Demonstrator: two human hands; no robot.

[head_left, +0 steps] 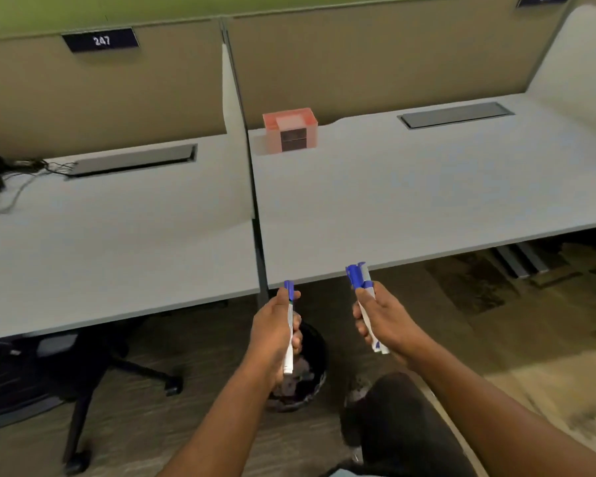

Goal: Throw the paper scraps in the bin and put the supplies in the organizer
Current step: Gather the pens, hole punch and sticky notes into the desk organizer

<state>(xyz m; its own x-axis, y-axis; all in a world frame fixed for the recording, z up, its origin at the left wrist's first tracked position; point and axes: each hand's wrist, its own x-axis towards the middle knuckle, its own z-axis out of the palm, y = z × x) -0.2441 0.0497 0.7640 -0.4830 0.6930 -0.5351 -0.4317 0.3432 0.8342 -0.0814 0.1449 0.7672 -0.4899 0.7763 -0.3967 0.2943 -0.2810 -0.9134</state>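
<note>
Left hand (275,333) gripped one marker (289,325); right hand (384,320) gripped a marker bundle (360,280), both just off the desk's (410,201) near edge; organizer (289,132) sat at far-left corner; bin (307,376) below.

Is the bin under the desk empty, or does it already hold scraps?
Not empty. The black bin on the floor shows crumpled pale scraps inside, partly hidden behind the left hand.
</note>
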